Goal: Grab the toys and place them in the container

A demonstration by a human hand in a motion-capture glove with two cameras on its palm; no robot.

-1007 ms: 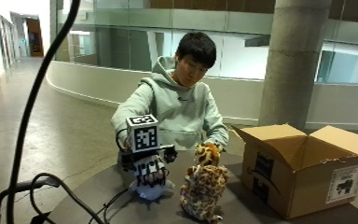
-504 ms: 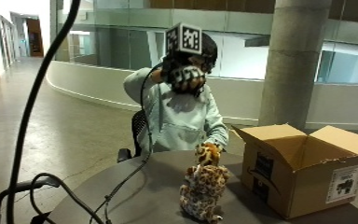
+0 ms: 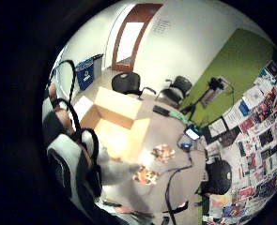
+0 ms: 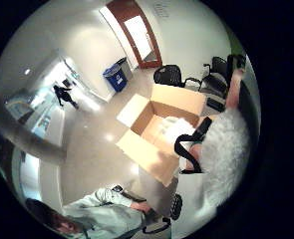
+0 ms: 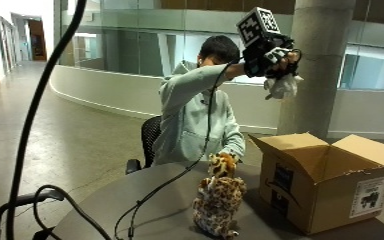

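Setting: a round grey table (image 5: 145, 210) in a glass-walled hall with a concrete column behind; 1 seated person works at it.

Item 1, nearest: spotted leopard plush (image 5: 217, 202), upright on the table, just beside the cardboard box. Judged soft, light and compressible; the fur offers grip. The torso looks the best place to take hold, as the head or a limb would let the body swing.

Item 2: smaller tan plush (image 5: 222, 164), directly behind the leopard and mostly hidden by it. The person's bare hand reaches down toward it; contact cannot be told. It probably handles the same: light, floppy, not fragile.

Item 3: cardboard box (image 5: 325, 187), open, 4 flaps spread outward, standing on the table at the leopard's side. The thumb side palm view looks straight down into it, and something pale shows at the bottom. The wide mouth suggests a simple drop will do.

Item 4, farthest and highest: gloved right hand (image 5: 272, 52), raised above head height, over or close to over the box. Its fingers are curled round a white plush toy (image 5: 282, 85), which hangs limp below the grip. White fur fills one side of the thumb side palm view. The droop suggests a soft toy of little weight.
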